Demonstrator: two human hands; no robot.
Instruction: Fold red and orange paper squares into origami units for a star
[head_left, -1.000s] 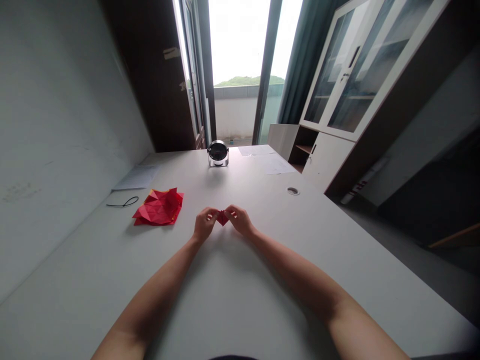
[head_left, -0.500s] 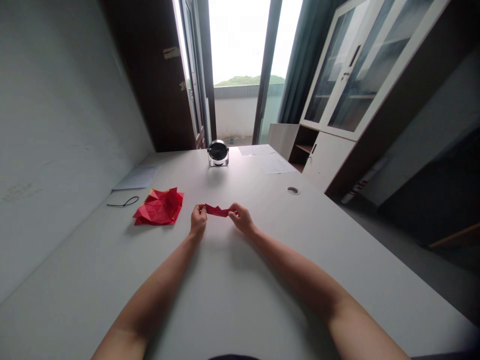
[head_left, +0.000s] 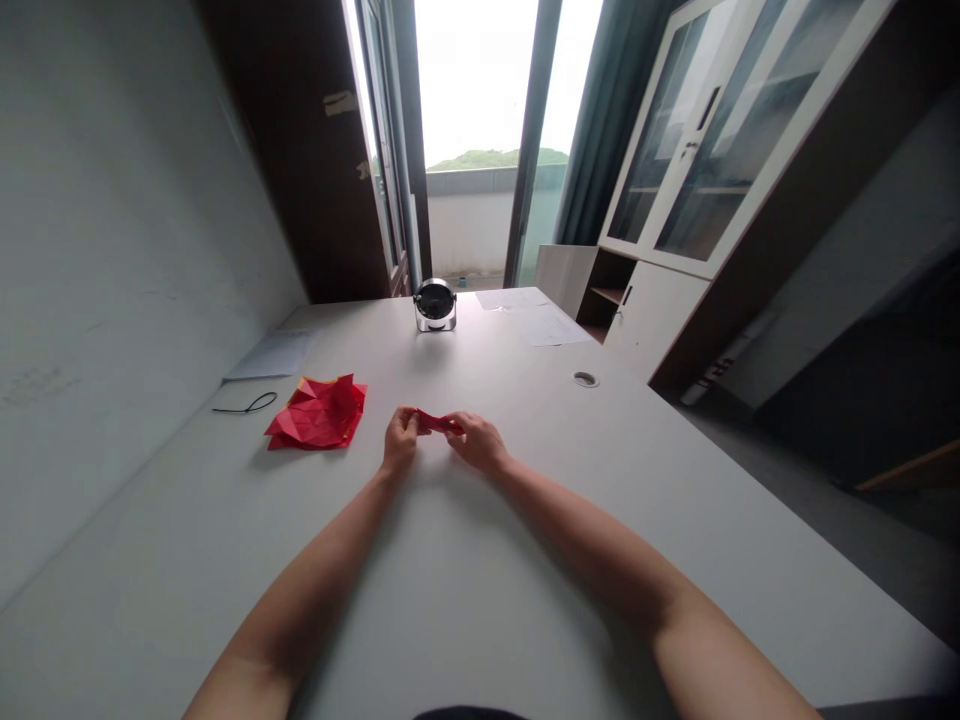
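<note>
A narrow strip of folded red paper (head_left: 436, 422) is held level between my two hands, over the middle of the white table (head_left: 450, 580). My left hand (head_left: 401, 436) pinches its left end between thumb and fingers. My right hand (head_left: 477, 440) grips the right end, its fingers partly covering the paper. Left of my hands lies a larger creased sheet of red paper (head_left: 319, 415) with some yellow along its far edge.
A black cable tie (head_left: 246, 405) and white papers (head_left: 271, 355) lie along the left wall. At the back stands a round black-and-silver device (head_left: 435, 304). A tape roll (head_left: 585, 379) and more papers (head_left: 556, 328) are on the right; a cabinet (head_left: 660, 300) stands beyond.
My right hand has moved left along the paper, its fingers now covering more of it. Less of the strip shows between my hands, and the small peak on its upper edge no longer shows.
</note>
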